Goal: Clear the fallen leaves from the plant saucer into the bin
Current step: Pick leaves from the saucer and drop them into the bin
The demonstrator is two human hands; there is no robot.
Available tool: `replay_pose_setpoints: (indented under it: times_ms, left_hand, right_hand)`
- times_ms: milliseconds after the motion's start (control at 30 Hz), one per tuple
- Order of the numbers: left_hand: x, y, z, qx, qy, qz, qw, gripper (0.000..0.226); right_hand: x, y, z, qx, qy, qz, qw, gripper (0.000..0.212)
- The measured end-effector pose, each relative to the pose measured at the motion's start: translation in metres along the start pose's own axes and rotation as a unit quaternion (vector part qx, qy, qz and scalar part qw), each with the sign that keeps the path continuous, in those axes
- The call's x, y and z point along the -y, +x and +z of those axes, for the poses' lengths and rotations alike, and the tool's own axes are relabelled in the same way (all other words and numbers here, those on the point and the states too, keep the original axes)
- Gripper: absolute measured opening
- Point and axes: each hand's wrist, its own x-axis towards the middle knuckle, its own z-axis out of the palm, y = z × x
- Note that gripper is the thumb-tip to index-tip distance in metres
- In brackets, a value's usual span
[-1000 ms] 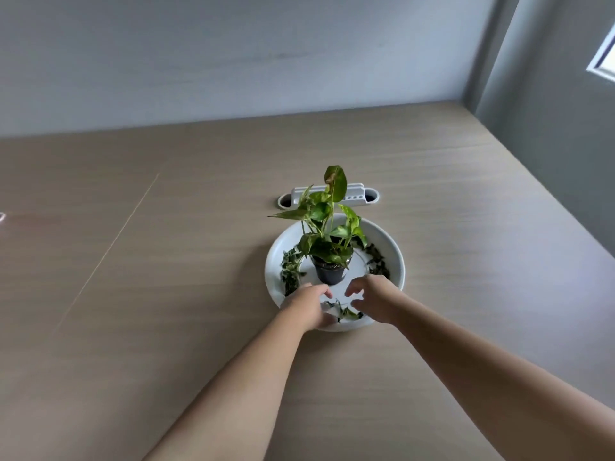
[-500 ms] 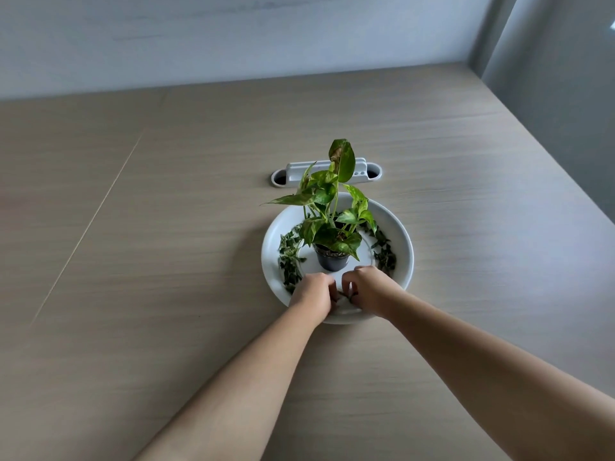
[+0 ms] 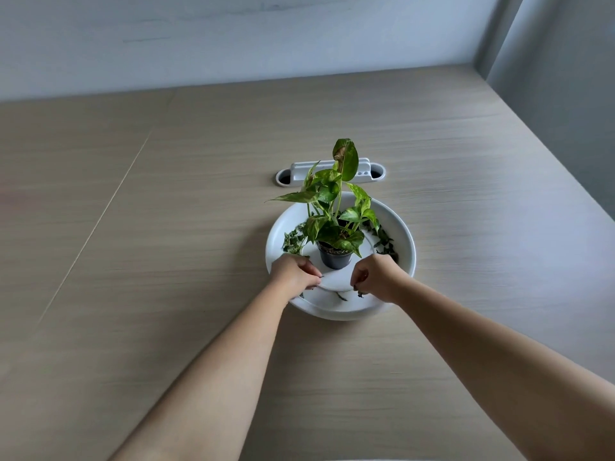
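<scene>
Head view showed my left hand (image 3: 294,272) and right hand (image 3: 374,277) drawn apart over the near side of the white plant saucer (image 3: 404,234), where half a second before they had been bunched together at its front. Each was curled closed; a dark scrap showed at the right fingertips, but whether either fist truly held leaves I could not tell. Only a few bits lay on the near floor of the saucer, so I judged that patch mostly gathered. Fallen leaves (image 3: 293,242) remained in clumps on the left and right of the small black pot (image 3: 334,259), under the overhanging foliage. The bench (image 3: 166,294) lay bare all around, with a cable grommet (image 3: 329,173) behind. No bin was in sight.
</scene>
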Motion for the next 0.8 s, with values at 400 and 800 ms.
replay_pose_setpoints:
  times_ms: [400, 800]
  left_hand:
    - [0.012, -0.006, -0.011, -0.016, -0.143, -0.008, 0.990, 0.024]
    - [0.017, -0.001, -0.008, -0.029, -0.124, -0.006, 0.992, 0.023]
  right_hand:
    - [0.014, -0.002, 0.019, 0.108, -0.159, -0.144, 0.971, 0.041]
    - [0.003, -0.001, 0.014, 0.142, -0.296, -0.179, 0.927, 0.037]
